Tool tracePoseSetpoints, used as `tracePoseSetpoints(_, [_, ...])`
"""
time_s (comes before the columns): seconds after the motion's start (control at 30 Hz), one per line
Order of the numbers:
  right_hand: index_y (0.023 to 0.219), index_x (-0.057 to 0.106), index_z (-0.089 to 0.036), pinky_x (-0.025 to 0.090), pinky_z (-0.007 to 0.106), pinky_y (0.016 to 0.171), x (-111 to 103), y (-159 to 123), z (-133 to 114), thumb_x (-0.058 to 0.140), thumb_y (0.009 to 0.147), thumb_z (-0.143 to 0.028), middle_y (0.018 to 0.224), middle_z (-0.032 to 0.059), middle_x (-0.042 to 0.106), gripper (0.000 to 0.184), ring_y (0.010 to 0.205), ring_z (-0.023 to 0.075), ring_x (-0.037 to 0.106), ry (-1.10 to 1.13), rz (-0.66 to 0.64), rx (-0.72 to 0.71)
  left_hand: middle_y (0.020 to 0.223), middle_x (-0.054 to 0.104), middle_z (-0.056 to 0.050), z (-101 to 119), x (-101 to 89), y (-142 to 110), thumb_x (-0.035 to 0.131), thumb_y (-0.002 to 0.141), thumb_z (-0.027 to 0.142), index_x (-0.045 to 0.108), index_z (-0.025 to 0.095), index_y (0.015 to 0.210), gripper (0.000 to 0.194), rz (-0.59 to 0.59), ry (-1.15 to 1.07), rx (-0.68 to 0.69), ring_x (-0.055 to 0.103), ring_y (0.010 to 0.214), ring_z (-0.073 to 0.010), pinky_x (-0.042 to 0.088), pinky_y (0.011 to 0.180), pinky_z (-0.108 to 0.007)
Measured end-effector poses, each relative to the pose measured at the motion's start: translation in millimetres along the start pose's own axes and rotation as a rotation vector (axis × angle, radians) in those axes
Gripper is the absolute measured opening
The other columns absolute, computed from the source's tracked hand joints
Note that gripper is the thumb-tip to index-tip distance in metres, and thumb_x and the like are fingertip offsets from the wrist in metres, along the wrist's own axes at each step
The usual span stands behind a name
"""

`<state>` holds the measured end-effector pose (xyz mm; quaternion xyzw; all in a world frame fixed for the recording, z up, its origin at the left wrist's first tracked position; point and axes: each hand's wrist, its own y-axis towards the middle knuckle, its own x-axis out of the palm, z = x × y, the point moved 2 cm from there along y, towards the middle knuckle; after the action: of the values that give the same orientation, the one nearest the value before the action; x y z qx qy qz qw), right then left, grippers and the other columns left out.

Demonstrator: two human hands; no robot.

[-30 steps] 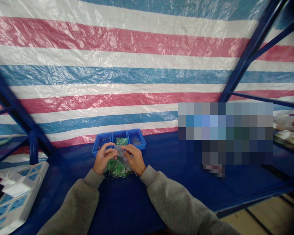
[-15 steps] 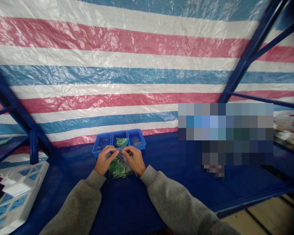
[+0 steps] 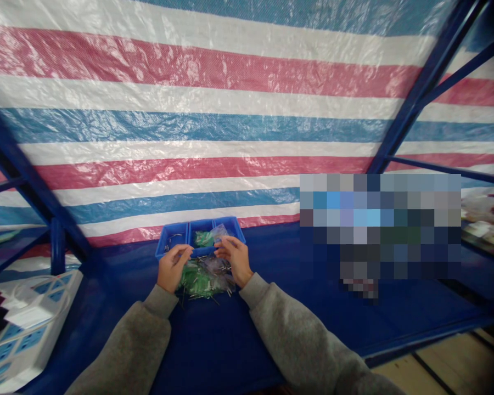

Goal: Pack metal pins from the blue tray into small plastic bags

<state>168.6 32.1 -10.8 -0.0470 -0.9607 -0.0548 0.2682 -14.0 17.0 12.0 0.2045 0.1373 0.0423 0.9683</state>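
The left hand [image 3: 174, 267] and seemingly bag-holding right hand [image 3: 236, 259] flank a pile [image 3: 203, 276].

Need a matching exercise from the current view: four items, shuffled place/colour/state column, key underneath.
Column 1
1. Left hand
2. Right hand
3. Loose pile
4. Power strip

Column 2
A. White with blue socket faces, at the view's left edge
B. Green and clear pieces on the blue table, in front of the bins
C. Fingers at a small clear bag
D. Just in front of the left bin, which holds thin pieces

Pairs: 1-D, 2-C, 3-B, 4-A
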Motion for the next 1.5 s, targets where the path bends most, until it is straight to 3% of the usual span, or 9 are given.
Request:
tracePoseSetpoints(0.07, [0.103, 0.054, -0.014, 0.052, 0.028, 0.054, -2.5, 2.2, -4.3, 0.063, 0.072, -0.036, 0.079, 0.0064, 0.068, 0.039, 0.057, 0.0157, 0.064, 0.001, 0.021, -0.012, 0.081, 0.067, -0.005, -1.1, 0.5, -0.1, 0.06, 0.076, 0.043, 0.065, 0.014, 0.086, 0.031, -0.007, 0.012, 0.008, 0.06, 0.068, -0.0156, 0.046, 0.06, -0.024])
tracePoseSetpoints(0.13, [0.109, 0.054, -0.014, 0.051, 0.028, 0.052, -4.5, 2.5, -7.6, 0.058, 0.076, -0.035, 0.081, 0.0061, 0.068, 0.04, 0.055, 0.0151, 0.063, -0.134, 0.026, -0.079, 0.082, 0.067, -0.006, -2.0, 0.4, -0.1, 0.059, 0.077, 0.042, 0.065, 0.014, 0.086, 0.03, -0.011, 0.042, 0.025, 0.061, 0.07, -0.0164, 0.047, 0.061, -0.025])
tracePoseSetpoints(0.33, [0.077, 0.066, -0.018, 0.045, 0.026, 0.067, -1.5, -8.3, -12.0, 0.055, 0.078, -0.022, 0.077, 0.0031, 0.065, 0.012, 0.067, 0.0143, 0.058, -0.965, -0.059, -0.459, 0.083, 0.068, -0.006, 0.7, -0.7, -0.6, 0.056, 0.078, 0.04, 0.067, 0.017, 0.084, 0.025, -0.012, 0.24, 0.14, 0.061, 0.078, -0.0191, 0.048, 0.068, -0.027])
tracePoseSetpoints(0.5, [0.072, 0.065, -0.02, 0.04, 0.024, 0.063, 2.0, -14.6, -7.3, 0.065, 0.072, -0.022, 0.074, 0.0023, 0.062, 0.002, 0.07, 0.0153, 0.057, -1.348, -0.196, -0.461, 0.082, 0.068, -0.005, -1.2, -2.0, 1.5, 0.054, 0.08, 0.036, 0.066, 0.018, 0.082, 0.022, -0.04, 0.444, 0.235, 0.061, 0.074, -0.0188, 0.046, 0.064, -0.027])
tracePoseSetpoints(0.6, [0.077, 0.066, -0.021, 0.038, 0.024, 0.061, 2.5, -15.5, -5.8, 0.068, 0.072, -0.027, 0.074, 0.0023, 0.062, 0.008, 0.07, 0.0159, 0.057, -1.421, -0.225, -0.47, 0.08, 0.067, -0.005, -5.3, -3.2, 4.9, 0.053, 0.08, 0.035, 0.066, 0.02, 0.084, 0.02, -0.126, 0.548, 0.287, 0.06, 0.074, -0.019, 0.045, 0.066, -0.028])
tracePoseSetpoints(0.87, [0.086, 0.066, -0.023, 0.037, 0.024, 0.06, 7.0, -19.7, -2.8, 0.068, 0.073, -0.033, 0.077, 0.0009, 0.062, 0.017, 0.07, 0.0151, 0.058, -1.452, -0.362, -0.512, 0.09, 0.068, -0.005, -10.7, -2.2, 6.5, 0.053, 0.081, 0.033, 0.068, 0.024, 0.089, 0.019, -0.417, 0.62, 0.399, 0.06, 0.088, -0.0214, 0.037, 0.092, -0.038])
tracePoseSetpoints(1.13, [0.092, 0.067, -0.024, 0.039, 0.024, 0.063, 14.1, -27.4, 6.1, 0.06, 0.081, -0.043, 0.081, 0.0018, 0.061, 0.023, 0.072, 0.0145, 0.058, -1.404, -0.486, -0.586, 0.089, 0.068, -0.006, -12.7, -3.6, 5.8, 0.047, 0.085, 0.031, 0.067, 0.021, 0.088, 0.022, -0.27, 0.668, 0.402, 0.06, 0.087, -0.021, 0.043, 0.085, -0.033])
tracePoseSetpoints(1.5, [0.088, 0.066, -0.021, 0.039, 0.023, 0.069, 18.4, -33.1, 12.3, 0.052, 0.088, -0.036, 0.085, 0.0025, 0.062, 0.021, 0.08, 0.0143, 0.058, -1.514, -0.518, -0.556, 0.09, 0.07, -0.004, -19.9, 0.0, 3.9, 0.045, 0.086, 0.029, 0.066, 0.02, 0.088, 0.023, -0.286, 0.76, 0.432, 0.063, 0.087, -0.0196, 0.042, 0.092, -0.038])
